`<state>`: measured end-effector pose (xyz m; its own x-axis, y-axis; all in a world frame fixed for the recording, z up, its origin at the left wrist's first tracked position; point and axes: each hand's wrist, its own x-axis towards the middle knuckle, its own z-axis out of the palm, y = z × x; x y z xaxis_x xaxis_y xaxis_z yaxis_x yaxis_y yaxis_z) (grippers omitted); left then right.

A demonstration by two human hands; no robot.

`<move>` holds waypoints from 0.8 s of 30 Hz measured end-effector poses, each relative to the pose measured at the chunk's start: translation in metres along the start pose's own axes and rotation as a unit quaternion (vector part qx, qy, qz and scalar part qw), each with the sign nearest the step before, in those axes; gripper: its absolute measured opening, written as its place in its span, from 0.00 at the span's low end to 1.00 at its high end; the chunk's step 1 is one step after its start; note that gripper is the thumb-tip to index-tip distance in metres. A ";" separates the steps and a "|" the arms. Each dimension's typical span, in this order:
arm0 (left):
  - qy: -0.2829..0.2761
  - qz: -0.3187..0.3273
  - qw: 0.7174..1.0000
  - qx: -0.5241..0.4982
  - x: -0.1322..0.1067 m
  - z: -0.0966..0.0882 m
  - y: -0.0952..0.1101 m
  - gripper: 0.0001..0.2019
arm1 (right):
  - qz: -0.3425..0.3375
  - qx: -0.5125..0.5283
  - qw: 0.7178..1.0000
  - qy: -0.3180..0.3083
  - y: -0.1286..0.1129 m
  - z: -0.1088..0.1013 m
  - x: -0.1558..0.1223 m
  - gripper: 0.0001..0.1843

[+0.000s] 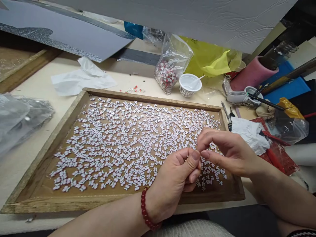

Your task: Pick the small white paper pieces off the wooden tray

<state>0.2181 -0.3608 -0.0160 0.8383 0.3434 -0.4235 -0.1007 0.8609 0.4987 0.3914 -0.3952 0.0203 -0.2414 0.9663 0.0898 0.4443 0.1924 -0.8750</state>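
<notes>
A shallow wooden tray point(51, 140) lies in front of me, strewn with several small white-pink butterfly-shaped pieces point(118, 138). My left hand point(172, 181), with a red bead bracelet at the wrist, hovers over the tray's near right part, its fingers curled and the thumb pressed to the forefinger. My right hand point(227, 151) meets it fingertip to fingertip in a pinch. Whatever sits between the fingertips is too small to make out.
Behind the tray stand a plastic bag of red-white pieces point(169, 70), a white cup point(189, 85) and a yellow bag point(212, 59). Tools, a white tissue point(249, 133) and red packaging lie at the right. Crumpled paper point(79, 79) and clear plastic point(19, 118) lie left.
</notes>
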 end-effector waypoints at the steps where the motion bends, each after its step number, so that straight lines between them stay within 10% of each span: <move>1: 0.003 0.006 1.000 0.003 0.001 0.000 0.000 0.17 | 0.004 0.005 1.000 0.008 0.002 0.001 -0.001 0.02; 8: 0.010 0.022 1.000 -0.002 0.002 -0.001 -0.001 0.16 | -0.006 -0.024 0.999 0.026 0.006 0.000 0.002 0.02; 13: 0.014 0.004 0.999 -0.029 0.001 0.001 0.000 0.09 | -0.025 -0.280 0.949 0.140 0.032 -0.010 0.023 0.04; 24: -0.007 -0.026 0.999 -0.022 -0.002 0.004 0.003 0.07 | -0.015 -0.434 0.898 0.071 0.065 -0.007 0.044 0.06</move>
<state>0.2183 -0.3607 -0.0102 0.8508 0.2929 -0.4363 -0.0807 0.8933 0.4422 0.4152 -0.3387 -0.0293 -0.1786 0.9589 0.2205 0.9594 0.2195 -0.1771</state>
